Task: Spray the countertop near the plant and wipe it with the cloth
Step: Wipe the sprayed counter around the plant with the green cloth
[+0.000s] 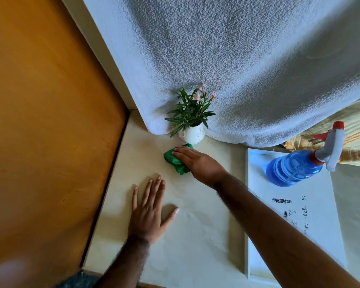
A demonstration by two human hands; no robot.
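Observation:
A small plant [190, 113] with green leaves and pink flowers stands in a white pot [192, 135] at the back of the cream countertop [195, 225]. Just in front of the pot lies a crumpled green cloth [175, 162]. My right hand [197, 163] presses flat on the cloth, fingers pointing left. My left hand [149, 213] rests flat on the countertop nearer to me, fingers spread, holding nothing. A blue spray bottle [297, 167] with a grey and red trigger head stands to the right, away from both hands.
The spray bottle stands on a white tray [299, 235] with dark smudges. A textured white wall [237, 59] rises behind the plant. An orange wooden panel [46, 121] borders the countertop on the left. Striped yellow fabric [355, 129] shows at the far right.

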